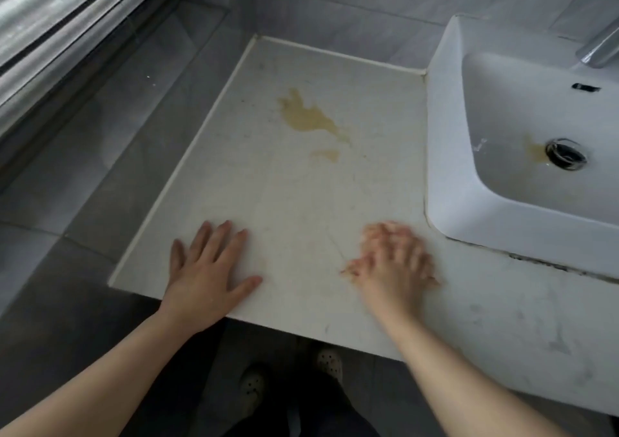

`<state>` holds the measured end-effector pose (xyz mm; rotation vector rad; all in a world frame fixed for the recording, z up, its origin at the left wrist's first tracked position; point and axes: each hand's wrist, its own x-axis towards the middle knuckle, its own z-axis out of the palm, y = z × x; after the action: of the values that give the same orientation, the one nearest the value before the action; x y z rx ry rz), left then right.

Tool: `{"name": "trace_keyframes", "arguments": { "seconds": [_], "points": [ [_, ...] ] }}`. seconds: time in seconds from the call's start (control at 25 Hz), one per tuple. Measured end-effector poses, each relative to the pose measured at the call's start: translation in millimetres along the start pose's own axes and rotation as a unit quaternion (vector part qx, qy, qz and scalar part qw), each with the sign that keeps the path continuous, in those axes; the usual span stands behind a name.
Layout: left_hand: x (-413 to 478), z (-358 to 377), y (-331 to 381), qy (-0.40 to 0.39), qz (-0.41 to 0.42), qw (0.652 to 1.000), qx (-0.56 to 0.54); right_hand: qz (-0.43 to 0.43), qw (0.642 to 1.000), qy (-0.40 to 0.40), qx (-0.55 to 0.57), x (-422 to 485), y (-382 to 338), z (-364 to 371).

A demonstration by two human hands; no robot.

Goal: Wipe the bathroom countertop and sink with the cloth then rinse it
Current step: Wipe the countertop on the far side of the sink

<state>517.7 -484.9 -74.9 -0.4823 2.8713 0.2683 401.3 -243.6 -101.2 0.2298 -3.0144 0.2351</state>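
Note:
The pale marble countertop [274,202] carries a yellow-brown stain [310,116] near its middle, with a smaller smear [326,155] just below. A white square sink [445,155] stands on the counter at the right; its basin has a yellowish mark [536,151] beside the metal drain [566,153]. My left hand [211,269] rests flat on the counter near the front edge, fingers spread. My right hand [393,259] lies on the counter in front of the sink's corner; it is blurred and its fingers look straight. No cloth is in view.
A chrome faucet [599,51] juts over the sink at the top right. Grey tiled walls close off the counter at the back and left. A ribbed window [60,11] is at the top left. Below the counter edge are my feet in slippers [330,363].

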Motion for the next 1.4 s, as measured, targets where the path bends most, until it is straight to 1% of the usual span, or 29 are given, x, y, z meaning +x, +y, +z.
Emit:
{"name": "trace_keyframes", "arguments": {
  "seconds": [0.04, 0.08, 0.12, 0.16, 0.2, 0.24, 0.28, 0.36, 0.4, 0.44, 0.48, 0.52, 0.56, 0.6, 0.64, 0.68, 0.72, 0.84, 0.88, 0.96, 1.04, 1.08, 1.12, 1.16, 1.2, 1.24, 1.32, 1.36, 1.4],
  "points": [
    [-7, 2, -10, 0.001, -0.021, 1.000, -0.001, -0.053, 0.999, 0.002, 0.003, -13, -38, 2],
    [-12, 5, -20, 0.005, -0.046, 0.999, -0.002, -0.134, 0.991, 0.005, 0.005, -34, -73, 7],
    [-16, 5, -29, 0.013, -0.072, 0.997, -0.004, -0.217, 0.976, -0.016, 0.012, -54, -97, 8],
    [-19, 6, -39, 0.027, -0.093, 0.995, -0.012, -0.278, 0.960, -0.041, 0.014, -64, -105, 5],
    [-21, 7, -48, 0.042, -0.106, 0.993, -0.023, -0.309, 0.949, -0.059, 0.019, -60, -96, 4],
    [-24, 8, -54, 0.052, -0.108, 0.992, -0.031, -0.309, 0.950, -0.038, 0.011, -50, -74, 8],
    [-26, 9, -58, 0.058, -0.098, 0.993, -0.032, -0.263, 0.964, -0.043, -0.002, -37, -49, 10],
    [-28, 11, -61, 0.070, -0.076, 0.994, -0.037, -0.073, 0.996, -0.054, -0.002, -7, -5, 2],
    [-28, 11, -62, 0.070, -0.073, 0.994, -0.044, 0.007, 0.999, -0.052, 0.004, -2, -4, -1],
    [-28, 11, -63, 0.064, -0.069, 0.994, -0.047, 0.033, 0.998, -0.053, 0.002, -5, -21, -1],
    [-28, 11, -65, 0.060, -0.060, 0.995, -0.048, -0.012, 0.998, -0.064, 0.011, -17, -48, 1],
    [-29, 12, -68, 0.062, -0.049, 0.996, -0.047, -0.104, 0.990, -0.093, 0.022, -36, -80, 4],
    [-31, 13, -72, 0.070, -0.043, 0.996, -0.041, -0.211, 0.971, -0.105, 0.036, -55, -110, 9],
    [-35, 14, -73, 0.079, -0.046, 0.995, -0.032, -0.299, 0.946, -0.117, 0.043, -64, -133, 9],
    [-40, 16, -71, 0.088, -0.064, 0.994, -0.029, -0.370, 0.922, -0.107, 0.035, -57, -150, 10],
    [-46, 18, -68, 0.097, -0.089, 0.991, -0.036, -0.404, 0.909, -0.095, 0.031, -38, -166, 9],
    [-49, 20, -65, 0.107, -0.104, 0.988, -0.046, -0.410, 0.907, -0.093, 0.029, -15, -179, 13],
    [-53, 25, -67, 0.131, -0.094, 0.985, -0.065, -0.308, 0.932, -0.185, 0.036, 26, -220, 23],
    [-53, 27, -71, 0.152, -0.078, 0.983, -0.073, -0.312, 0.929, -0.192, 0.054, 21, -233, 26],
    [-54, 30, -80, 0.199, -0.054, 0.967, -0.150, -0.411, 0.897, -0.153, 0.058, -16, -241, 28],
    [-57, 30, -84, 0.254, -0.073, 0.927, -0.265, -0.507, 0.846, -0.148, 0.074, -50, -222, 21],
    [-58, 29, -83, 0.274, -0.091, 0.912, -0.291, -0.535, 0.825, -0.168, 0.065, -56, -206, 15],
    [-58, 28, -80, 0.287, -0.108, 0.905, -0.294, -0.551, 0.817, -0.165, 0.045, -50, -191, 12],
    [-57, 28, -77, 0.291, -0.115, 0.908, -0.278, -0.551, 0.821, -0.147, 0.028, -35, -176, 15],
    [-54, 28, -74, 0.286, -0.110, 0.919, -0.247, -0.529, 0.838, -0.135, 0.013, -17, -166, 17],
    [-51, 27, -69, 0.270, -0.094, 0.935, -0.210, -0.477, 0.868, -0.138, -0.002, 4, -160, 17],
    [-39, 24, -61, 0.224, -0.068, 0.962, -0.142, -0.320, 0.937, -0.141, 0.006, 31, -165, 19],
    [-30, 22, -57, 0.202, -0.063, 0.971, -0.116, -0.274, 0.952, -0.138, 0.007, 27, -173, 17],
    [-20, 17, -54, 0.179, -0.064, 0.977, -0.095, -0.288, 0.948, -0.133, 0.008, 13, -177, 13]
  ]
}}
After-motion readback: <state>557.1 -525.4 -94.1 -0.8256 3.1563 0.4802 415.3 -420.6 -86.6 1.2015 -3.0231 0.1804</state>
